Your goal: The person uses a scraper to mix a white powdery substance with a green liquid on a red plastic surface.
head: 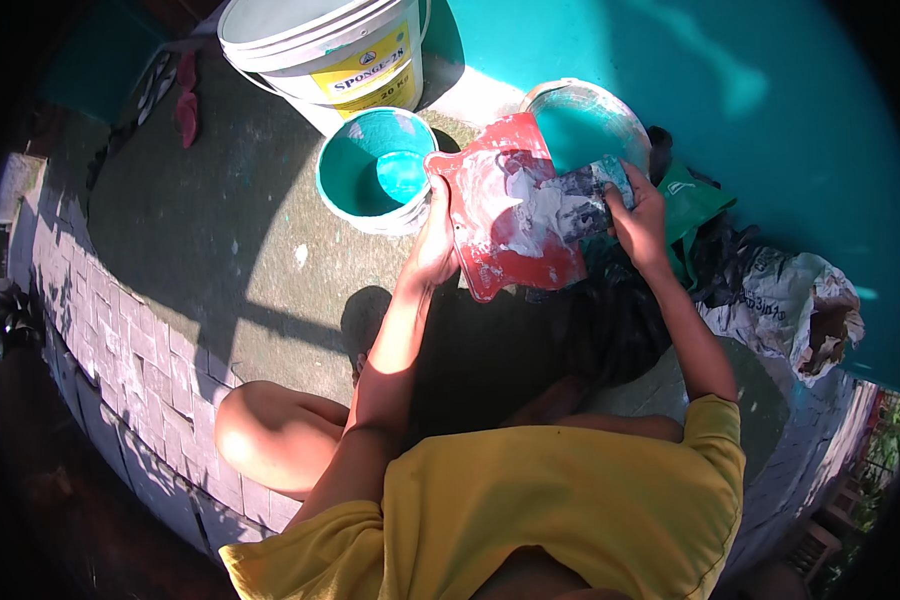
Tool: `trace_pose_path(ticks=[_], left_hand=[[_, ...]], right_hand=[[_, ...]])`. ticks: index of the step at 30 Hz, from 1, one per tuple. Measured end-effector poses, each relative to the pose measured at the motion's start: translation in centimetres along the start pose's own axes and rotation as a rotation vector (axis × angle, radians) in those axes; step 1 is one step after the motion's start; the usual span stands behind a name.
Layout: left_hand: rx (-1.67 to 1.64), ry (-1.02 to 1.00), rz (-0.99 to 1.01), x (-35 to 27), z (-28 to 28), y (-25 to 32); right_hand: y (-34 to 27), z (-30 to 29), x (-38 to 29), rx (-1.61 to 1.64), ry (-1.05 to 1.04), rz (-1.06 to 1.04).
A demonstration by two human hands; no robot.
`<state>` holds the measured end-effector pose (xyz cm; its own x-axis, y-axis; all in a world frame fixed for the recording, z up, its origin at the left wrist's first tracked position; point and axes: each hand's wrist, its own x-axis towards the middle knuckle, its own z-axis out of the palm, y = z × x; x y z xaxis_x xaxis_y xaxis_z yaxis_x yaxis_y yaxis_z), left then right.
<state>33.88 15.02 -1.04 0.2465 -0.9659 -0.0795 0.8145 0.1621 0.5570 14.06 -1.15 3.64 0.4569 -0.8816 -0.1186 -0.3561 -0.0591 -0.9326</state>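
Observation:
My left hand (433, 244) grips the near-left edge of a red plastic putty board (506, 264), thumb on top. Whitish-grey filler paste (525, 202) is smeared over the middle of the board. In my right hand (641, 221) is a dark flat scraper (586, 201), stained with turquoise and pale paste. The scraper's far end lies over the paste, and I cannot tell how firmly it presses. Just beyond the board is a round tub (600, 97) with a smeared rim and turquoise inside, partly hidden by the board. A white bucket (379, 120) with turquoise contents stands left of the board.
A large white pail (300, 56) with a yellow label stands behind the bucket. Along the turquoise wall (780, 172) lie a green bag (686, 199), black plastic (622, 315) and a torn paper sack (776, 300). Pink sandals (186, 112) rest on the concrete floor (270, 247), edged by paving (135, 345).

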Motion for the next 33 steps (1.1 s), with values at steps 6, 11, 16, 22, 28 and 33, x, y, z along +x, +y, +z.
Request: trace_pose_path(ticks=[6,11,16,22,28,33], left_hand=[[0.084,-0.009,-0.102,-0.4,0.7,0.3],[0.173,0.121,-0.314,-0.1,1.4,0.6],[0.184,0.167,-0.3,0.2,0.2,0.5],[0.102,0.186,-0.259,0.4,0.3,-0.1],[0.051,0.072,-0.106,0.4,0.9,0.4],[-0.012,0.056,-0.049,0.5,0.8,-0.2]], right_hand=[[0.2,0.7,2.0,-0.048,-0.083,-0.175],[2.1,0.5,4.7,-0.169,-0.313,-0.448],[-1.6,1.6,3.5,-0.318,-0.387,-0.612],[-3.6,1.1,2.8,-0.46,-0.283,-0.711],[-1.3,-0.9,4.9,-0.285,-0.134,-0.524],[1.1,-0.7,4.5,-0.352,-0.055,-0.476]])
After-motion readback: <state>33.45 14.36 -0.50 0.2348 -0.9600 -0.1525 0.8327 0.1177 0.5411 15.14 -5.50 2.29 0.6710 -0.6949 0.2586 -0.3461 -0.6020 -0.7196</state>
